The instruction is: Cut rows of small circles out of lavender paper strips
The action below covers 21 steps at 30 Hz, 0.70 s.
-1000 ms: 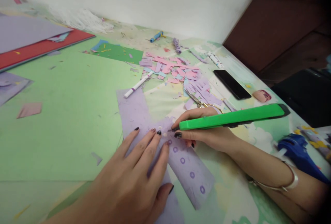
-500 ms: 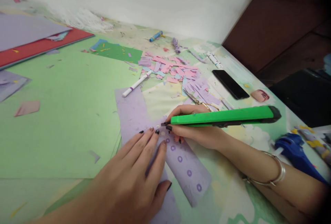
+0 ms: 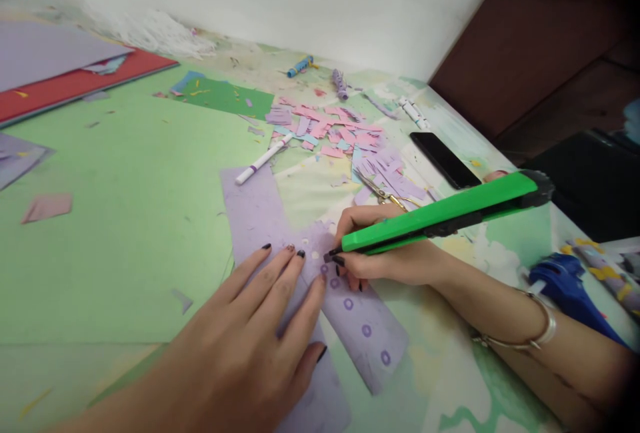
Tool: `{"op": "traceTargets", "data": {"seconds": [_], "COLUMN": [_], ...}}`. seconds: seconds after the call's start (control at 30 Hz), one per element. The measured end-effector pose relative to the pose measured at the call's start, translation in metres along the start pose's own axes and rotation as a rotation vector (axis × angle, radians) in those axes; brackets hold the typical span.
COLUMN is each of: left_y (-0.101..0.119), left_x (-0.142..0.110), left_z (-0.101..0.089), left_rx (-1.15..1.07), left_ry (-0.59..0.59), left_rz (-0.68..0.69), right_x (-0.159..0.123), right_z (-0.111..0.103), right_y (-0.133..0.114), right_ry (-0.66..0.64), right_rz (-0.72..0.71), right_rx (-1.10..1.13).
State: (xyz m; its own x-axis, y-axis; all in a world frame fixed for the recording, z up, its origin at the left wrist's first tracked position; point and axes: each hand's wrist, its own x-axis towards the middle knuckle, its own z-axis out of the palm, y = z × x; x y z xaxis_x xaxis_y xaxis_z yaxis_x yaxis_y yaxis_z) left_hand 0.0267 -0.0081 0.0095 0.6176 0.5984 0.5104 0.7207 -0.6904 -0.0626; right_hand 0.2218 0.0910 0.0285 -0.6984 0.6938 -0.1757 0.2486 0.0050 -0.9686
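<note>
My right hand (image 3: 385, 256) grips a green utility knife (image 3: 440, 212), its handle slanting up to the right. The blade tip is at the purple strip (image 3: 370, 330), close by a row of small drawn rings and pale round spots. My left hand (image 3: 260, 320) lies flat with fingers spread, pressing on the strip and on a longer purple sheet (image 3: 253, 210) beneath it. A white marker (image 3: 264, 160) with a purple band rests across that sheet's far end. Gold-handled scissors (image 3: 383, 192) lie just beyond my right hand.
Pink and purple paper scraps (image 3: 330, 128) are heaped ahead, beside a black phone (image 3: 444, 158). A large green sheet (image 3: 125, 220) covers the left side. A blue tool (image 3: 570, 293) lies near my right forearm. The wall (image 3: 320, 6) stands behind.
My right hand has brought the knife tip slightly right and down along the strip, and the handle's back end has tilted up. My left hand stays pressed on the paper.
</note>
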Motion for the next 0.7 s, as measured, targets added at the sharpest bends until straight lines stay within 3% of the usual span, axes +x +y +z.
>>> {"op": "traceTargets", "data": {"seconds": [0.37, 0.57, 0.7], "left_y": [-0.0003, -0.0005, 0.0015], "left_x": [0.0004, -0.0010, -0.0025], "left_z": [0.0009, 0.0014, 0.0022], "left_rx": [0.021, 0.030, 0.032], "left_ry": [-0.003, -0.007, -0.004], "left_rz": [-0.002, -0.008, -0.008], "right_x": [-0.0018, -0.0013, -0.0016], "right_z": [-0.0009, -0.0006, 0.0032], "right_y": [-0.0043, -0.0027, -0.0068], "right_ry": [-0.009, -0.004, 0.044], "right_rz": [0.042, 0.002, -0.061], "right_rx": [-0.217, -0.258, -0.399]}}
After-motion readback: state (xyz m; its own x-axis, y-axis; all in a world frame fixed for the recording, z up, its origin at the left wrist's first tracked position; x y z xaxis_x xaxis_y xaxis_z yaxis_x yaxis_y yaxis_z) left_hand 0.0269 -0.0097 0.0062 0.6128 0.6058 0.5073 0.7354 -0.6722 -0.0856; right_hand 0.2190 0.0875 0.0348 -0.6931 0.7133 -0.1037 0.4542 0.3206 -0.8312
